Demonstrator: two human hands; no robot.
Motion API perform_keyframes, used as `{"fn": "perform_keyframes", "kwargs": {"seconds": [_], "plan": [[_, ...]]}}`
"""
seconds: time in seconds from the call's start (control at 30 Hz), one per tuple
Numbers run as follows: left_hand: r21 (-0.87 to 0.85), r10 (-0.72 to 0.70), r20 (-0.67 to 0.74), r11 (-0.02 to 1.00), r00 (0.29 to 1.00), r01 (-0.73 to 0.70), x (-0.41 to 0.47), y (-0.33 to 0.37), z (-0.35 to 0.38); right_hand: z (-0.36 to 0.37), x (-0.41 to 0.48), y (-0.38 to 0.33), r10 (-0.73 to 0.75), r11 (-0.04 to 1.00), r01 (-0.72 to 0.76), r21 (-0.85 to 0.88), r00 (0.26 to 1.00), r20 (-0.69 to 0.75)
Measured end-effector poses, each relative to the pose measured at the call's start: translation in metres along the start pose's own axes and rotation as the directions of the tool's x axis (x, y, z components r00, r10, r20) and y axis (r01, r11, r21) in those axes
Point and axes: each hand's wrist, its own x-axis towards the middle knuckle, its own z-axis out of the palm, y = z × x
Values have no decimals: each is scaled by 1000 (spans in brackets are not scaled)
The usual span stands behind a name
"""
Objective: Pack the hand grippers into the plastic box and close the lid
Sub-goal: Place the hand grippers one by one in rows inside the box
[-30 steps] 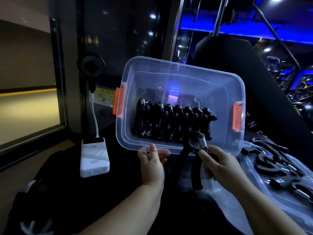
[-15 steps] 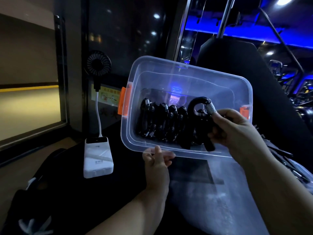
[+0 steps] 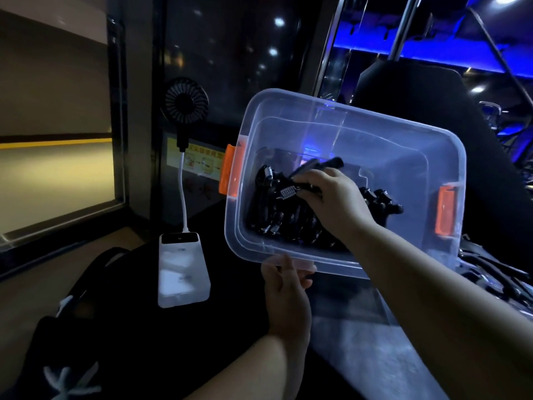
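While the left hand pinches the tilted box by its near rim, the right hand, its grip clamped on a gripper inside, could by pressing down tip the box or topple the row.

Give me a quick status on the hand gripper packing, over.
Left hand holds the plastic box by its near rim. Right hand inside it, gripping one hand gripper over the packed row. Box open, nothing blocking.
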Motion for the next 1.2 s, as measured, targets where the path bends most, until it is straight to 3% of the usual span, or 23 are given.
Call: {"fn": "perform_keyframes", "kwargs": {"seconds": [0.13, 0.3, 0.53, 0.67, 0.8, 0.9, 1.2], "plan": [[-8, 0, -8, 1000, 1000, -1, 1, 1, -1, 19, 22, -2, -161, 981, 165, -100, 986, 48], [-2, -11, 2, 1000, 1000, 11, -1, 8, -4, 42, 45, -6, -201, 930, 263, -257, 949, 245], [-76, -47, 2, 996, 999, 47, 1, 11, -5, 76, 50, -6, -312, 828, 461, -318, 851, 422], [-102, -26, -15, 994, 1000, 24, 4, 8, -5, 87, 48, 0, -255, 851, 401, -339, 880, 401], [-112, -21, -49, 994, 999, 15, 3, 5, -6, 87, 48, 5, -246, 900, 324, -291, 929, 275], [-134, -11, -40, 991, 999, 6, 1, 6, -6, 87, 47, 8, -227, 890, 291, -351, 950, 214], [-107, -50, -27, 993, 998, 47, 1, 8, -8, 95, 59, 0, -48, 888, 216, -406, 922, 385]]}}
